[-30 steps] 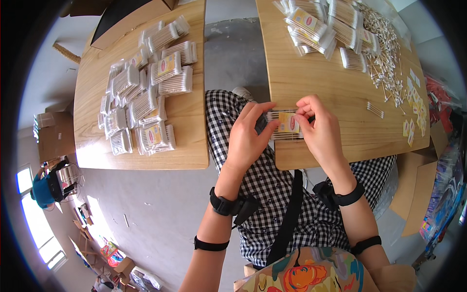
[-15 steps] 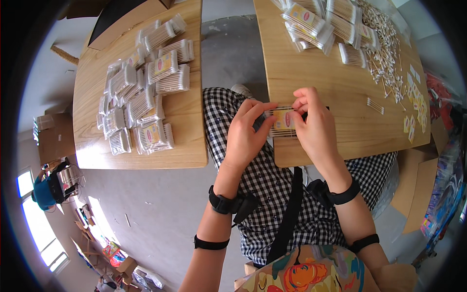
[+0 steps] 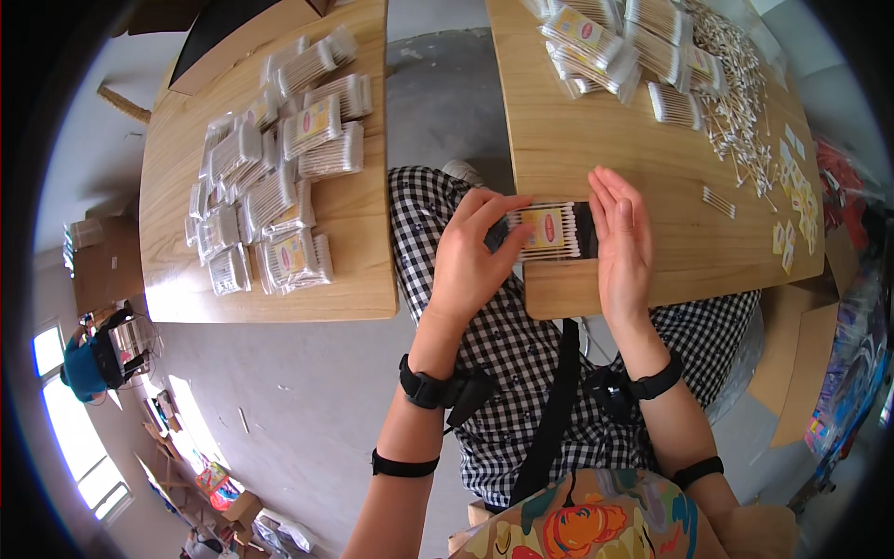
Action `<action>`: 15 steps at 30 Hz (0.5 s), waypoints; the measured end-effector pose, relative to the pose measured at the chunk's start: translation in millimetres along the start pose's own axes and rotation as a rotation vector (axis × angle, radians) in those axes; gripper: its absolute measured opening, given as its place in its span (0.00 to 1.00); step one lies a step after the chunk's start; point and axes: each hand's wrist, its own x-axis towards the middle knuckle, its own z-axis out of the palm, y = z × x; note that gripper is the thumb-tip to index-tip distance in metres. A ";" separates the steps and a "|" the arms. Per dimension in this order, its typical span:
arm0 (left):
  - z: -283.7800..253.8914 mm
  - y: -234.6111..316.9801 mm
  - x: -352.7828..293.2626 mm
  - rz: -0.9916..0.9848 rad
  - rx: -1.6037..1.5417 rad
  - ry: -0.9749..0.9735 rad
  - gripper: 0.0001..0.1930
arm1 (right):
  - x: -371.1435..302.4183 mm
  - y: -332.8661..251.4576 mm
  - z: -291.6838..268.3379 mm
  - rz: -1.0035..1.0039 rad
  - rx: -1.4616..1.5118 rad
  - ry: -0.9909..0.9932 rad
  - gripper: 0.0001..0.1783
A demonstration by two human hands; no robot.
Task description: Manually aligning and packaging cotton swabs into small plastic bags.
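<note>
a flat rectangular pack of cotton swabs [image 3: 549, 230], clear film with a yellow and red label, sits at the near edge of the right-hand wooden desk [image 3: 596, 149]. the left hand [image 3: 470, 256] grips the pack's left end, fingers curled over its top. the right hand [image 3: 621, 238] is flat and open, fingers straight and together, palm pressed against the pack's right end. smooth pale wood grain on both tops. further back on this desk lie more sealed packs [image 3: 605, 37], a scatter of loose swabs [image 3: 736, 84] and small yellow labels [image 3: 790, 219]. the left-hand desk [image 3: 363, 279] carries a spread heap of finished packs [image 3: 275, 177].
</note>
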 end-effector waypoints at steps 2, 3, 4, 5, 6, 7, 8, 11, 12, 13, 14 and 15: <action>0.9 0.0 0.8 0.003 -0.001 -0.002 0.15 | -5.1 5.3 6.6 0.006 0.064 -0.041 0.33; 1.4 0.1 1.0 0.005 -0.001 -0.003 0.15 | -8.1 6.4 10.9 -0.004 0.061 -0.039 0.33; 1.1 -0.5 0.6 0.004 -0.002 0.000 0.16 | -10.1 5.0 18.2 -0.014 0.059 -0.040 0.33; 0.9 -1.3 0.1 0.003 -0.003 0.003 0.16 | -10.0 1.6 23.0 -0.023 0.057 -0.040 0.33; 0.6 -1.6 -0.2 0.002 -0.004 0.006 0.16 | -7.9 -7.5 19.8 0.189 0.500 0.033 0.34; 0.2 -1.2 -0.5 -0.003 0.000 0.006 0.16 | -3.7 -23.1 20.4 0.365 0.954 0.204 0.35; -0.2 -0.8 -0.9 -0.008 0.005 0.007 0.16 | -3.7 -28.0 23.2 0.382 0.945 0.218 0.35; 0.7 0.8 0.3 0.000 0.020 0.001 0.17 | -12.2 -4.3 27.2 0.099 0.358 0.059 0.34; 1.9 1.8 1.6 0.008 0.024 -0.003 0.18 | -15.6 7.8 23.9 -0.048 0.067 -0.021 0.33; 1.8 1.5 1.8 0.016 0.031 0.003 0.17 | -15.3 7.6 23.2 -0.033 0.094 -0.013 0.33; 2.4 0.9 1.5 0.026 0.036 0.007 0.17 | -15.0 7.0 22.0 -0.019 0.122 -0.003 0.33; 2.8 1.1 1.3 0.036 0.041 0.011 0.17 | -14.5 5.7 20.1 -0.006 0.149 0.008 0.33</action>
